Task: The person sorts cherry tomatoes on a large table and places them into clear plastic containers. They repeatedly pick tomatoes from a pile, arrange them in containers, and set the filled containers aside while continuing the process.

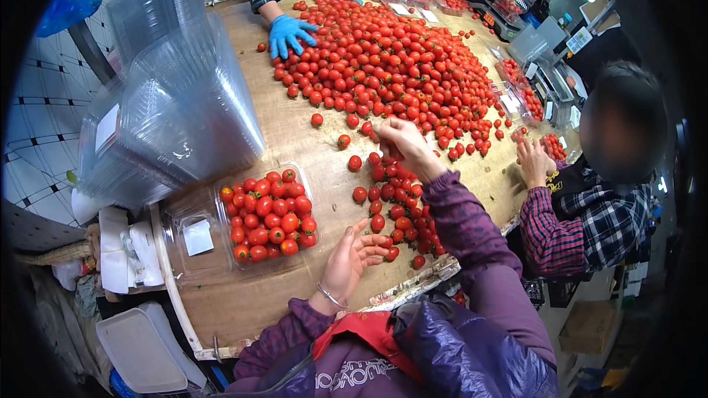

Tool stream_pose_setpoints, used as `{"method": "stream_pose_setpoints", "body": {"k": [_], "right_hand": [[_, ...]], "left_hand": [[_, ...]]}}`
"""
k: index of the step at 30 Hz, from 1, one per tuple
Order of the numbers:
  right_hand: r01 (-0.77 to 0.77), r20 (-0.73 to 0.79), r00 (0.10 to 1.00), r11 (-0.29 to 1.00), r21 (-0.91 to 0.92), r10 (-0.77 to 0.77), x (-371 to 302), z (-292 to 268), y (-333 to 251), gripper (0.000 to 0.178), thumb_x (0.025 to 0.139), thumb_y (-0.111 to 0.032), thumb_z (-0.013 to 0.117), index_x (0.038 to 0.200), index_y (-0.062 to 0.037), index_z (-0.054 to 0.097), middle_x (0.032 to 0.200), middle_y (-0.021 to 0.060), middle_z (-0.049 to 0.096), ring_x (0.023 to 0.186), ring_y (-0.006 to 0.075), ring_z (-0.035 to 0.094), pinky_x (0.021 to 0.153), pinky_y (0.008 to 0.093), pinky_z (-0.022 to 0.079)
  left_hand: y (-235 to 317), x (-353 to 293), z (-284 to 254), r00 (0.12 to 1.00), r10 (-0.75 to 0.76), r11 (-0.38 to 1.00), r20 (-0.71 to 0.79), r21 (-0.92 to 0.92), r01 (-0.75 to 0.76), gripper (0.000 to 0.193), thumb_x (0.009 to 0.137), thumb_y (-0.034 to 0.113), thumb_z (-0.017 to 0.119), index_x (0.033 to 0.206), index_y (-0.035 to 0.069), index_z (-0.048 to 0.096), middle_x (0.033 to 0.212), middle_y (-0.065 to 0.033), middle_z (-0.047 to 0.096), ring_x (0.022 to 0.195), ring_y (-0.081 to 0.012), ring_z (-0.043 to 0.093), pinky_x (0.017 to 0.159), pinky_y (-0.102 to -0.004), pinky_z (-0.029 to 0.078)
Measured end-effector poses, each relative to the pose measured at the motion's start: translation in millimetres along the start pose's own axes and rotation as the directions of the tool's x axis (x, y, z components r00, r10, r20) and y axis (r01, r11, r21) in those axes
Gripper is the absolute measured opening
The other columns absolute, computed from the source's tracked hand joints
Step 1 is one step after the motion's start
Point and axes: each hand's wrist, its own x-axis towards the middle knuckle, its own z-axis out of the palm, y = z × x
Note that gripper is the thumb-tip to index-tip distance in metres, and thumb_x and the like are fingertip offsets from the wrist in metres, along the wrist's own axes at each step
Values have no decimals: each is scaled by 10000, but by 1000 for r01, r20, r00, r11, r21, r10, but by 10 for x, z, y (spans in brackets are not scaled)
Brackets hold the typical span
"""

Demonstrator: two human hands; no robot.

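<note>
My left hand (pixel 349 264) is held over the near part of the table, palm turned inward and fingers apart, with nothing in it. Its fingertips are beside a loose group of cherry tomatoes (pixel 398 212). Farther off, my right hand (pixel 405 146) has its fingers bent together at the near edge of the big tomato heap (pixel 391 59). Whatever its fingertips may pinch is hidden. To the left of my left hand stands a clear plastic box (pixel 313 186) full of cherry tomatoes, its hinged lid (pixel 193 262) lying open with a white label on it.
Tall nested stacks of clear boxes (pixel 188 103) rise at the left. Across the table, a person's blue-gloved hand (pixel 290 35) touches the heap. A co-worker's hand (pixel 535 162) is at the right, near filled boxes (pixel 520 88). A white tub (pixel 140 346) stands below the table's left edge.
</note>
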Motion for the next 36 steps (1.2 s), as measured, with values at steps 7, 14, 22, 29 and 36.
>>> {"method": "stream_pose_setpoints", "body": {"k": [7,14,22,29,36], "right_hand": [[279,-114,749,467,-839,-652,1330,-58,50,163,782,-193,649,886,-85,714,878,150,666,867,329,647,768,412,517],[149,113,797,12,-989,-593,1673,168,62,179,748,-64,599,926,-41,605,1123,180,549,826,357,657,708,469,532],[24,24,905,-7,-1000,-424,1690,228,22,272,951,-177,387,1030,11,566,1074,248,542,829,366,660,697,445,535],[138,35,894,200,-970,-448,953,-139,107,260,841,-160,567,1050,-6,548,1106,284,521,893,427,621,756,485,511],[30,-173,983,974,-223,-69,-1148,-737,166,258,911,-259,620,1041,-37,614,778,-4,597,555,30,487,469,197,357]], "left_hand": [[-33,45,-102,998,-64,989,29,-130,68,511,1032,409,313,1338,12,415,1064,-140,609,889,-207,627,782,-323,518],[-2,45,-112,994,-112,983,12,-142,112,466,1026,347,355,1327,-1,427,1047,-116,602,890,-189,604,786,-305,483],[17,27,-108,995,-103,988,13,-117,104,439,1018,310,384,1310,-9,453,1046,-107,599,889,-179,598,786,-301,479],[-20,25,-33,996,-81,993,23,-90,83,422,1011,301,399,1266,-23,484,1007,-108,622,846,-183,621,758,-305,506],[-94,43,-32,998,-68,997,-1,-36,68,375,1001,286,422,1199,-11,535,950,-92,643,799,-183,637,724,-295,521]]}}
